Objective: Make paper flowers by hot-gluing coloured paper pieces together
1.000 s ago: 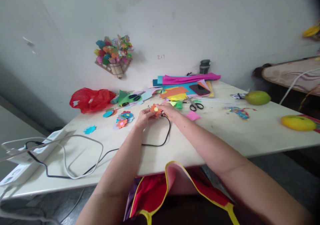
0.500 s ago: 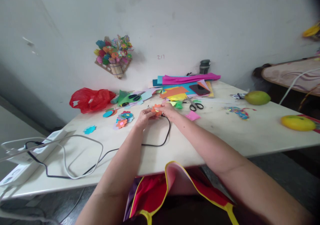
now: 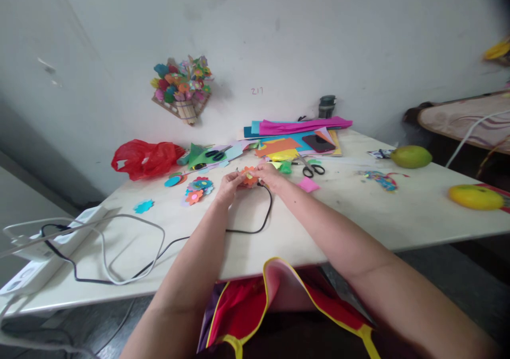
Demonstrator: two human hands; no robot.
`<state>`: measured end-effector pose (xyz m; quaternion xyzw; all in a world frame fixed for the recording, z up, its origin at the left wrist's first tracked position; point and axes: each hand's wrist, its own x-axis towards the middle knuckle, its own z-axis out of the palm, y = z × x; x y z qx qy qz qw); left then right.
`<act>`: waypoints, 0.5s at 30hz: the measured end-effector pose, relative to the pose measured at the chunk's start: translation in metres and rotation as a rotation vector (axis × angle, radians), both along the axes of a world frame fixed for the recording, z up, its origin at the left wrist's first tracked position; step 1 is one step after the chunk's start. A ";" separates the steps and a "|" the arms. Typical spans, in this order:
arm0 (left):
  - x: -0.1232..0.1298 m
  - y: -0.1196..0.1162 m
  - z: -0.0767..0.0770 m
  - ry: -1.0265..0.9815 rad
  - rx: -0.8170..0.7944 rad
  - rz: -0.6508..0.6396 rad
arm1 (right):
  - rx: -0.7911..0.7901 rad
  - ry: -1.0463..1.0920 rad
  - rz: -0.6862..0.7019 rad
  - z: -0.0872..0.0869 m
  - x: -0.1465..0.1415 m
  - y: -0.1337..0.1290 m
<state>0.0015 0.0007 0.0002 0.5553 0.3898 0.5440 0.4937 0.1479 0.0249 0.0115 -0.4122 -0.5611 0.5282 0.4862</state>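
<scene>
An orange paper flower [image 3: 249,177] with a small yellowish centre is held between my two hands above the white table. My left hand [image 3: 231,185] pinches its left edge. From the right, my right hand [image 3: 266,174] grips it, with fingers at its centre and rim. Below the flower a black cable [image 3: 268,210] runs from near my right hand, its end partly hidden. To the left lies a small pile of finished-looking paper flowers [image 3: 199,187], with an orange one [image 3: 194,197] in front. Scissors [image 3: 313,169] rest right of my hands, beside a pink paper piece [image 3: 308,185].
Coloured paper sheets [image 3: 279,146], a phone [image 3: 318,143] and black-handled scissors [image 3: 217,154] lie at the back. A red plastic bag [image 3: 145,159] sits back left, a power strip [image 3: 59,250] with looped cables front left. Two mangoes, one green [image 3: 411,157], one yellow [image 3: 476,197], are at right.
My fingers have shifted slightly on the orange flower, my right fingers now reaching further over its centre. Everything else stays in place.
</scene>
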 end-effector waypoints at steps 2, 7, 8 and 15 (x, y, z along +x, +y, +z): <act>0.001 -0.001 0.000 -0.009 0.022 0.006 | -0.010 0.001 0.020 0.001 0.001 0.000; 0.001 -0.002 0.001 -0.014 0.019 0.020 | -0.026 0.038 0.022 0.006 0.004 -0.003; 0.001 -0.001 0.001 -0.013 0.012 0.021 | -0.029 0.043 0.017 0.007 0.004 -0.004; 0.002 0.003 -0.002 0.016 0.036 0.080 | -0.027 0.036 0.009 0.006 0.002 -0.005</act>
